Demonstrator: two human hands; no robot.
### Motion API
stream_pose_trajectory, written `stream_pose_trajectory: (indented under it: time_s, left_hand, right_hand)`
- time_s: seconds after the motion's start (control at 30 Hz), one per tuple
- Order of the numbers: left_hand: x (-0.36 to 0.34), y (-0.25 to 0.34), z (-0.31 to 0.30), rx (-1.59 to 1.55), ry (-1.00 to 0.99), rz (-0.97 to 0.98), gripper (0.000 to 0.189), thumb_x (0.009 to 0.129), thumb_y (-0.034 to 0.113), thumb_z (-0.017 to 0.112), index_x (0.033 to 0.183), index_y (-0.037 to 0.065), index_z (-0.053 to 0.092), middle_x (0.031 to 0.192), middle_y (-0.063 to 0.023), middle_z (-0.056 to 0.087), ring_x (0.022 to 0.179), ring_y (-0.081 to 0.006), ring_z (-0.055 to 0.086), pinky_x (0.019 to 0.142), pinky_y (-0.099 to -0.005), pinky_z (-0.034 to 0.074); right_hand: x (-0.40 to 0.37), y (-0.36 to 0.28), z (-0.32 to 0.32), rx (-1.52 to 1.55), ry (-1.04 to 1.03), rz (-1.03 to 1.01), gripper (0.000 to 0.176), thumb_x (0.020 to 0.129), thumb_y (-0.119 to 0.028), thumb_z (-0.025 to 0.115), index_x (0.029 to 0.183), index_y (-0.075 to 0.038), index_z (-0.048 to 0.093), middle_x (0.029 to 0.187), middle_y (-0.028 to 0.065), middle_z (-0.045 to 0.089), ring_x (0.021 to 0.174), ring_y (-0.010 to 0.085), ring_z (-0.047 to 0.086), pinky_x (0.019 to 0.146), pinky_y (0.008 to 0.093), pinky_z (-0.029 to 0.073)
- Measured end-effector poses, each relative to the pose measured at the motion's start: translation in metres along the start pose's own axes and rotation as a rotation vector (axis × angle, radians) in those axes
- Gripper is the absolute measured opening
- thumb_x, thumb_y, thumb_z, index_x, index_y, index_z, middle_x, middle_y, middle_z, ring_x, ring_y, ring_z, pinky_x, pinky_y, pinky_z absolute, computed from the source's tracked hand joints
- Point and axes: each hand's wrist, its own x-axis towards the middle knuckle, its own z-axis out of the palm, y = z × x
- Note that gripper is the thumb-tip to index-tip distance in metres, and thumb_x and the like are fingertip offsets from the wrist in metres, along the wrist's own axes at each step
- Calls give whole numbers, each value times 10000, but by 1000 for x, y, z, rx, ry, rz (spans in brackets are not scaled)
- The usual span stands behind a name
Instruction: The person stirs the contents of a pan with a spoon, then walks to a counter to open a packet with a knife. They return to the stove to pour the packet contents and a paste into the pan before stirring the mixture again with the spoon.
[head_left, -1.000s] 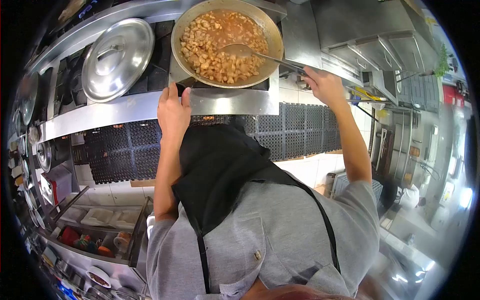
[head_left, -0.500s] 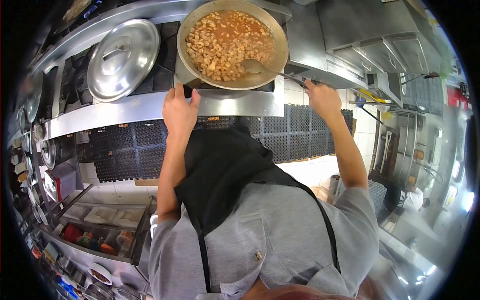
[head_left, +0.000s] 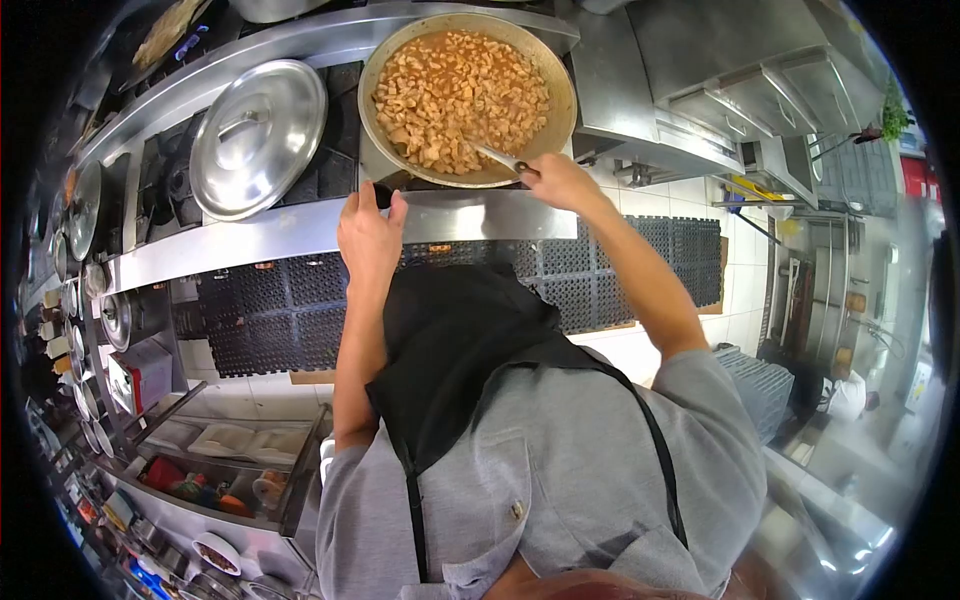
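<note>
A wide pan of diced meat in reddish-orange sauce stands on the stove at the top of the view. My right hand is closed around the dark-ended handle of a metal spoon, at the pan's near right rim. The spoon's bowl is hidden under the meat. At the near left of the pan, my left hand is closed on a short black handle, which looks like the pan's; its join is not clear.
A large round metal lid lies on the burners left of the pan. The stove's steel front edge runs between me and the pan. Steel counters stand to the right, and black perforated mats cover part of the floor.
My right hand has moved left and nearer the rim, with the spoon now sunk in the meat. The meat has spread across the pan. My left hand keeps its grip.
</note>
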Motion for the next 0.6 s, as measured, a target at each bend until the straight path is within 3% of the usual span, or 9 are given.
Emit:
stream_pose_trajectory:
  time_s: [0.17,0.23,0.37,0.43,0.6]
  left_hand:
    - [2,2,-4,-15,-45,-22,349,845,188,683,1059,-81,625,823,-230,635,752,-402,634,665,-472,493]
    - [1,-5,2,-9,-17,-1,336,833,197,689,1035,-61,617,806,-216,624,741,-407,627,652,-482,496]
    - [0,-6,6,35,41,44,307,820,204,696,987,-35,600,794,-201,614,743,-412,619,643,-495,499]
    - [0,-2,3,15,9,23,313,820,208,696,991,-36,599,798,-204,614,750,-415,618,650,-496,500]
    - [1,-5,5,-2,-14,-14,331,821,216,698,1007,-39,600,805,-208,614,761,-418,617,662,-499,502]
  right_hand:
    - [-23,32,-52,-186,-34,110,310,882,-284,571,1002,-21,681,1007,243,675,971,386,655,842,482,518]
    - [-13,39,-55,-306,146,127,306,883,-285,573,1000,-24,683,1010,237,677,969,369,663,836,478,522]
    - [28,4,-40,-218,101,163,352,888,-302,571,1070,-20,676,1036,241,671,924,407,657,841,498,509]
    - [40,-11,-22,-83,104,49,347,885,-312,563,972,2,683,974,244,678,945,401,659,830,480,522]
    - [14,25,-17,-105,-25,-17,339,881,-307,575,1028,-19,678,983,251,671,966,395,651,854,494,507]
